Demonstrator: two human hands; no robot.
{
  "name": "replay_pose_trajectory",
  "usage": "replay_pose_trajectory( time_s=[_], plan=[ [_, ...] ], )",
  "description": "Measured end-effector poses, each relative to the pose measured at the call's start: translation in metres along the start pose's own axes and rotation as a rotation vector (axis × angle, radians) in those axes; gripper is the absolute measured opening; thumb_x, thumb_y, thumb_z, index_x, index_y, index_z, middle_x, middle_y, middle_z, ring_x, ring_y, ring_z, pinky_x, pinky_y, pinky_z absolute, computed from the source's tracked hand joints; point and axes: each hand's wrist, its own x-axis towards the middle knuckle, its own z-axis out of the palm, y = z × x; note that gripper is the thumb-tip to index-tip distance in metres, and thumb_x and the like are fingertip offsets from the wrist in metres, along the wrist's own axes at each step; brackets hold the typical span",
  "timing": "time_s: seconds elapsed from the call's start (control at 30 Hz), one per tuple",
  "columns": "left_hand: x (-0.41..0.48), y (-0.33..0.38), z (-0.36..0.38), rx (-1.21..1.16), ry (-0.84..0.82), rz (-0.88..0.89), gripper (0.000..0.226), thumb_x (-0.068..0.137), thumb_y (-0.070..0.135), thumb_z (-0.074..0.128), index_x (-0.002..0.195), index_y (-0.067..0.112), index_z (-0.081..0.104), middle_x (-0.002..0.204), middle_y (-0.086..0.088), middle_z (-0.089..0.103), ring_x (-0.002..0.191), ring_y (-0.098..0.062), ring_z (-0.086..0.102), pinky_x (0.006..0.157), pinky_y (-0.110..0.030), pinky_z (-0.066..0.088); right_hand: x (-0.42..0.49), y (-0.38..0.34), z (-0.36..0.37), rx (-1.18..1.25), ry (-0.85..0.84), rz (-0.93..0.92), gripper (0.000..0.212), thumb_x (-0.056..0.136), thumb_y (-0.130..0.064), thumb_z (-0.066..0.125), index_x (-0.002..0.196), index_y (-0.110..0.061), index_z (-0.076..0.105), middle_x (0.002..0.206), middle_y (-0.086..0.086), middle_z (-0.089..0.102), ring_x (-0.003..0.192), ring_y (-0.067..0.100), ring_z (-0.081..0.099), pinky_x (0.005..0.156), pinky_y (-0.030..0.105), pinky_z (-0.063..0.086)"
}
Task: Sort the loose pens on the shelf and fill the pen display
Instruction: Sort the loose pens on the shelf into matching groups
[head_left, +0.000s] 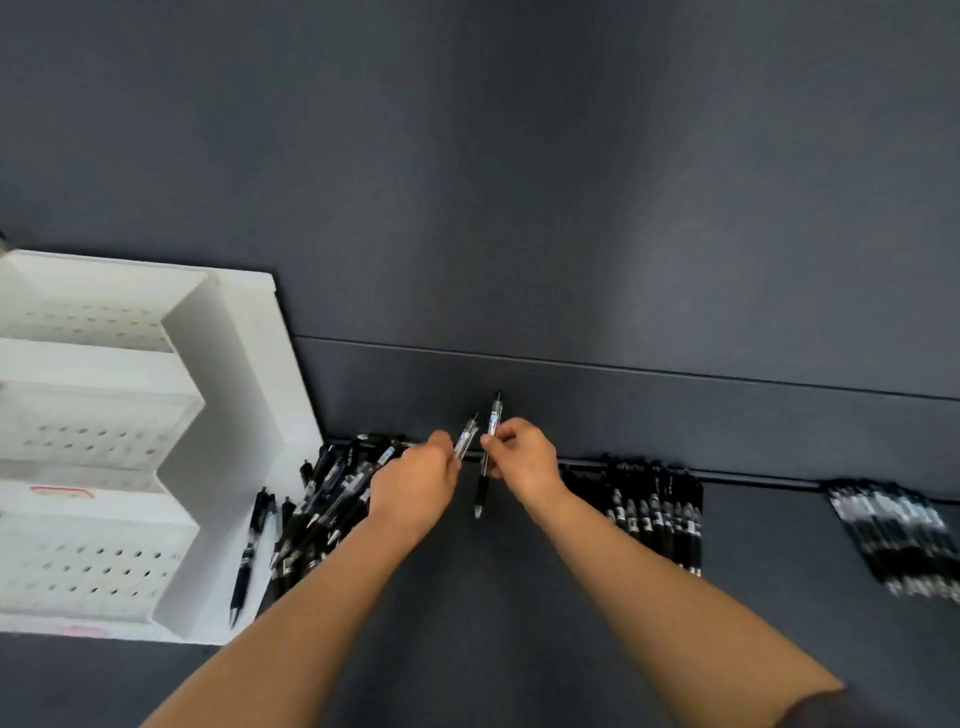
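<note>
Dark grey shelf (519, 613), with a back wall of the same grey. A white pen display (249, 364) stands at the far left: stepped tiers with rows of holes, and no pens seated in any tier that shows.

Loose pile (332, 499) of black pens lies just right of the display, crossed at all angles. A stray pen (248, 551) rests against the display's side wall. Right of centre is a sorted row (654, 514) laid side by side, long axes running away from the person. A far bundle (898, 535) sits near the right edge, blurred.

Both hands are up over the bare middle of the shelf, between pile and row. The left hand (415, 488) is curled around the left pen (466, 435), only its top end showing. The right hand (524, 457) pinches the right pen (482, 493) near mid-barrel, full length visible. Both pens are close together and near upright, tips toward the person.

Judgement: this looks like a comparing step in the sort, with filling not yet begun. The row lies just right of the right hand, and its pen already runs near parallel to it. The display and pile lie left, nearer the left hand; a pen bound for the holes would need to go in end-on.
</note>
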Motion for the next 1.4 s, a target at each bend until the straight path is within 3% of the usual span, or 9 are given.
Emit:
replay_pose_trajectory(
  time_s=[0.13, 0.4, 0.63, 0.83, 0.93, 1.0, 1.13, 1.4],
  plan=[
    [0.008, 0.053, 0.019, -0.073, -0.072, 0.102, 0.018, 0.096, 0.033, 0.045, 0.100, 0.016, 0.050, 0.093, -0.006, 0.067, 0.090, -0.029, 0.063, 0.072, -0.038, 0.051, -0.009, 0.028, -0.058, -0.101, 0.080, -0.003, 0.011, 0.089, -0.031, 0.062, 0.088, -0.022, 0.055, 0.081, 0.003, 0.068, 0.081, 0.023, 0.067, 0.082, 0.038, 0.053],
    [-0.001, 0.182, 0.066, -0.085, -0.187, 0.278, 0.012, 0.094, 0.030, 0.049, 0.092, 0.018, 0.051, 0.090, -0.004, 0.066, 0.084, -0.025, 0.062, 0.066, -0.033, 0.046, -0.039, 0.106, -0.179, -0.117, 0.268, 0.109, 0.011, 0.090, -0.034, 0.059, 0.087, -0.023, 0.057, 0.075, 0.001, 0.066, 0.080, 0.023, 0.066, 0.078, 0.036, 0.053],
    [-0.016, 0.311, 0.123, -0.107, -0.245, 0.325, 0.012, 0.091, 0.031, 0.054, 0.090, 0.019, 0.054, 0.092, -0.002, 0.067, 0.087, -0.023, 0.063, 0.071, -0.032, 0.048, -0.057, 0.178, -0.297, -0.093, 0.347, 0.140, 0.022, 0.090, -0.034, 0.059, 0.102, -0.015, 0.060, 0.082, 0.004, 0.068, 0.079, 0.023, 0.066, 0.075, 0.041, 0.056],
    [-0.022, 0.401, 0.168, -0.233, -0.282, 0.272, 0.011, 0.089, 0.024, 0.056, 0.095, 0.015, 0.058, 0.091, -0.006, 0.068, 0.088, -0.025, 0.064, 0.076, -0.038, 0.053, -0.063, 0.232, -0.384, -0.169, 0.347, 0.157, 0.019, 0.092, -0.031, 0.057, 0.097, -0.014, 0.063, 0.072, 0.001, 0.063, 0.071, 0.020, 0.061, 0.072, 0.035, 0.053],
    [-0.026, 0.431, 0.184, -0.268, -0.310, 0.263, 0.034, 0.091, 0.020, 0.055, 0.124, 0.016, 0.050, 0.095, -0.009, 0.067, 0.090, -0.026, 0.064, 0.078, -0.038, 0.053, -0.061, 0.254, -0.422, -0.292, 0.338, 0.234, 0.018, 0.092, -0.032, 0.053, 0.092, -0.018, 0.063, 0.081, 0.006, 0.065, 0.080, 0.025, 0.062, 0.064, 0.031, 0.046],
    [-0.026, 0.446, 0.192, -0.277, -0.320, 0.259, 0.047, 0.092, 0.018, 0.053, 0.136, 0.019, 0.038, 0.085, -0.007, 0.066, 0.082, -0.024, 0.064, 0.076, -0.037, 0.053, -0.057, 0.270, -0.441, -0.365, 0.314, 0.290, 0.019, 0.092, -0.029, 0.050, 0.083, -0.014, 0.059, 0.083, 0.009, 0.062, 0.078, 0.030, 0.060, 0.059, 0.029, 0.041],
    [-0.022, 0.464, 0.202, -0.258, -0.327, 0.260, 0.048, 0.093, 0.016, 0.051, 0.138, 0.021, 0.034, 0.074, -0.006, 0.062, 0.070, -0.023, 0.062, 0.069, -0.039, 0.053, -0.045, 0.293, -0.459, -0.455, 0.251, 0.379, 0.025, 0.094, -0.031, 0.052, 0.095, -0.008, 0.061, 0.099, 0.014, 0.063, 0.087, 0.033, 0.062, 0.065, 0.030, 0.043],
    [0.005, 0.494, 0.221, -0.227, -0.326, 0.227, 0.039, 0.092, 0.017, 0.052, 0.129, 0.018, 0.040, 0.085, -0.014, 0.066, 0.073, -0.031, 0.066, 0.067, -0.045, 0.057, -0.017, 0.298, -0.462, -0.552, 0.174, 0.349, 0.027, 0.095, -0.032, 0.047, 0.105, -0.010, 0.058, 0.109, 0.012, 0.062, 0.097, 0.034, 0.061, 0.067, 0.031, 0.043]
  ],
)
